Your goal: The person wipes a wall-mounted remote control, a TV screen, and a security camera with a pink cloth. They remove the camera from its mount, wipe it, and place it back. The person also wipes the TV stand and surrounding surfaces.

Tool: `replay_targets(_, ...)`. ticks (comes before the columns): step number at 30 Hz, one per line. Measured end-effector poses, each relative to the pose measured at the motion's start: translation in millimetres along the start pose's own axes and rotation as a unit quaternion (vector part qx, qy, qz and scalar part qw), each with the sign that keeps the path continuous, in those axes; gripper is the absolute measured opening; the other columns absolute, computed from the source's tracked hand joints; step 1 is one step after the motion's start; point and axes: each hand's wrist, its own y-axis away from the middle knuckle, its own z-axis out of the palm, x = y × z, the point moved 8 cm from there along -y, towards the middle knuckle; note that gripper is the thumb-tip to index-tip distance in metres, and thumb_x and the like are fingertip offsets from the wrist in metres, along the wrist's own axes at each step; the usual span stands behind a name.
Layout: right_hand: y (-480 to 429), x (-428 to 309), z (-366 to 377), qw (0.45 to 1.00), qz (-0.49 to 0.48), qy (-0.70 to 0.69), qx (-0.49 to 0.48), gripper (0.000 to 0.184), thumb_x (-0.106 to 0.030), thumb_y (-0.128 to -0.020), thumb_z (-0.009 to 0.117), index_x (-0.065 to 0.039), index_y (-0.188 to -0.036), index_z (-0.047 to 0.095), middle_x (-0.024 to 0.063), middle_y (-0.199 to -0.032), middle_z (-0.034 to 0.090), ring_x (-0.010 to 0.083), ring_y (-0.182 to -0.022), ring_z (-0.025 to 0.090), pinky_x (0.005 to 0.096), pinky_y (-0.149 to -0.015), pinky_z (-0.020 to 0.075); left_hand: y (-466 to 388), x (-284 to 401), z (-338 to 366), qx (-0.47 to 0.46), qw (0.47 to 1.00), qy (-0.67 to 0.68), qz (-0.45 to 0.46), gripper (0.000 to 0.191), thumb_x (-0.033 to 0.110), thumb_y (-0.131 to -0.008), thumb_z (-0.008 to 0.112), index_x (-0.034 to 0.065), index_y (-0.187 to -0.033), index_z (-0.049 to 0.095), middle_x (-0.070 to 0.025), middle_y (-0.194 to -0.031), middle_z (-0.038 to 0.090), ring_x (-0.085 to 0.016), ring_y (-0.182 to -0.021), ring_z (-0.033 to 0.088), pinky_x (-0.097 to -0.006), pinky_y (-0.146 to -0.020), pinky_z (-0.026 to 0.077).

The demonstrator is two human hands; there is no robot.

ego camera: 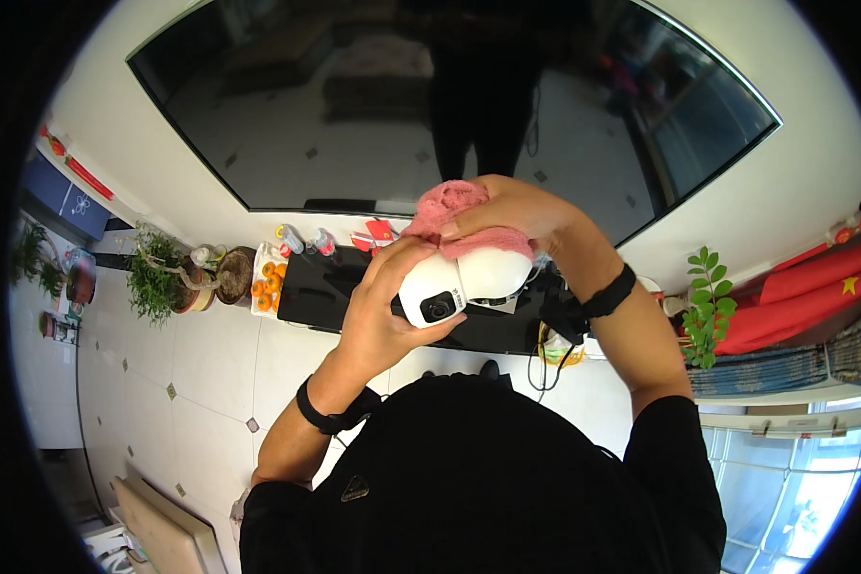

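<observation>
Above a black TV cabinet [308,287] I see a white security camera [488,276] with a rounded body and a dark lens panel. My left hand [384,305] grips its lens end, thumb below and fingers over the top. A pink cloth [452,204] is bunched in my right hand [524,215]. The cloth lies against the upper side of the camera body, and the right fingertips are partly hidden in its folds. Both hands are close together.
Behind stands a large television [373,107]. Orange fruits [267,287] in a white tray, bottles [323,240] and red packets [380,231] are on the left. Potted plants [154,265] stand farther left. Cables [545,369] hang at right, near a green plant [710,305] and red flag [782,308].
</observation>
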Motion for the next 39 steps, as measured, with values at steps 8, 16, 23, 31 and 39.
replay_targets(8,-24.8,18.6,6.9,0.918,-0.222,-0.322,-0.066,0.023,-0.016,-0.103,0.06,0.001,-0.101,0.076,0.0167,-0.112,0.073,0.0389,-0.14,0.056,0.052,-0.12,0.046,8.2,-36.2,23.5,0.035,0.937,0.3,-0.175,0.084,0.007,-0.076,0.096,0.0007,-0.146,0.05,-0.0104,-0.135,0.064,-0.018,-0.124,0.063,-0.0346,-0.107,0.052)
replay_targets(16,-26.4,61.2,15.6,0.86,-0.199,-0.458,0.102,0.042,-0.033,-0.116,0.039,-0.004,-0.137,0.06,0.0104,-0.125,0.07,0.0235,-0.114,0.069,0.0401,-0.098,0.0574,-9.6,-51.4,17.0,0.139,0.923,0.282,-0.223,0.067,0.016,-0.087,0.09,-0.0016,-0.141,0.055,-0.0074,-0.124,0.068,-0.014,-0.115,0.066,-0.0299,-0.099,0.054)
replay_targets(23,2.6,47.1,24.5,0.952,-0.162,-0.139,0.221,0.04,-0.015,-0.105,0.045,0.001,-0.139,0.059,0.0092,-0.13,0.066,0.0189,-0.119,0.065,0.0346,-0.101,0.0518,-14.8,-55.9,9.1,0.172,0.918,0.267,-0.237,0.068,0.018,-0.09,0.09,-0.0039,-0.141,0.051,-0.0099,-0.123,0.068,-0.013,-0.11,0.067,-0.0287,-0.095,0.055)
replay_targets(31,48.0,4.4,45.0,0.876,-0.289,0.198,0.331,0.029,-0.006,-0.096,0.061,0.001,-0.122,0.071,0.0168,-0.127,0.066,0.0298,-0.107,0.068,0.0361,-0.095,0.0542,-12.1,-53.5,0.4,0.156,0.948,0.204,-0.19,0.071,0.01,-0.089,0.088,-0.0006,-0.146,0.047,-0.0094,-0.127,0.065,-0.014,-0.114,0.065,-0.0308,-0.099,0.056)
replay_targets(39,121.8,-63.7,52.1,0.717,-0.468,0.296,0.423,0.036,0.001,-0.082,0.071,-0.001,-0.118,0.075,0.0172,-0.127,0.067,0.0306,-0.104,0.068,0.0379,-0.088,0.0562,4.8,-54.6,2.6,0.141,0.952,0.162,-0.218,0.09,0.017,-0.078,0.098,0.0027,-0.151,0.046,-0.0124,-0.139,0.053,-0.021,-0.122,0.062,-0.036,-0.103,0.056)
